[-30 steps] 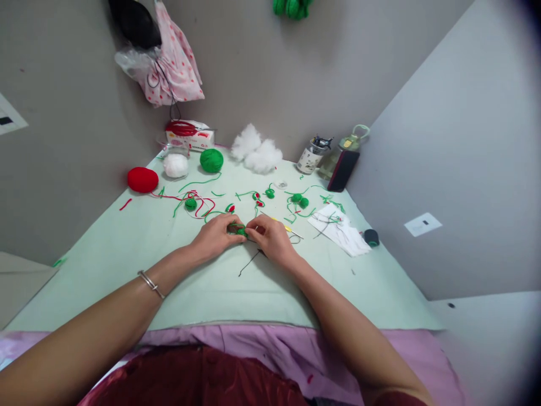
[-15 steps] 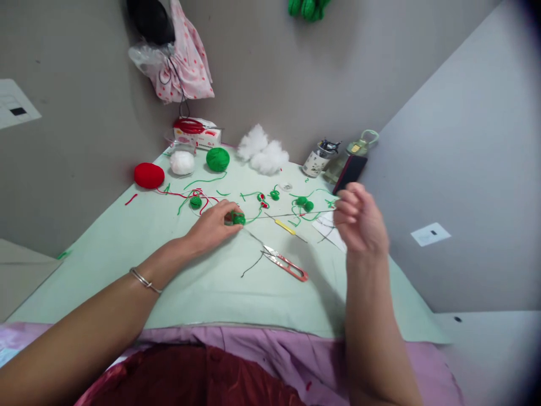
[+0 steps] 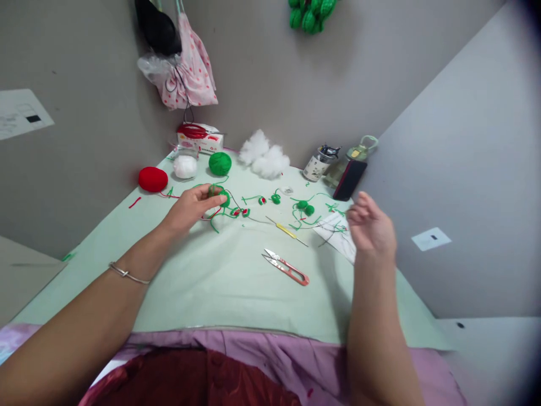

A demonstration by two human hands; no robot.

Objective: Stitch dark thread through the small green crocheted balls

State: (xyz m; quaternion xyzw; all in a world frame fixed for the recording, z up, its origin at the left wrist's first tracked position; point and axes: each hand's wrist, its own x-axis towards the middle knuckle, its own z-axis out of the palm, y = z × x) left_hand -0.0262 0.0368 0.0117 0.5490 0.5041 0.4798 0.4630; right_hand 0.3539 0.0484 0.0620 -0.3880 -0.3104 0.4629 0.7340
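Observation:
My left hand (image 3: 190,207) reaches forward over the pale green table (image 3: 220,282) and pinches a small green crochet piece (image 3: 220,195) between thumb and fingers. A thin dark thread trails from that piece toward the table's middle. Over the table's right side my right hand (image 3: 372,228) is raised, its fingers curled together; what they pinch is too small to make out. Red-handled thread snips (image 3: 287,268) lie between the hands, with a yellow-handled crochet hook (image 3: 285,229) just behind them.
A red yarn ball (image 3: 153,179), a white ball (image 3: 185,167), a green ball (image 3: 220,163) and white stuffing (image 3: 264,158) sit at the back. Small green pieces (image 3: 305,207), yarn scraps, paper (image 3: 338,234), a jar (image 3: 318,163) and a phone (image 3: 350,179) lie to the right.
My hands parted. The left carried the green piece forward and to the left; the right swung out to the right and up, uncovering the snips on the table.

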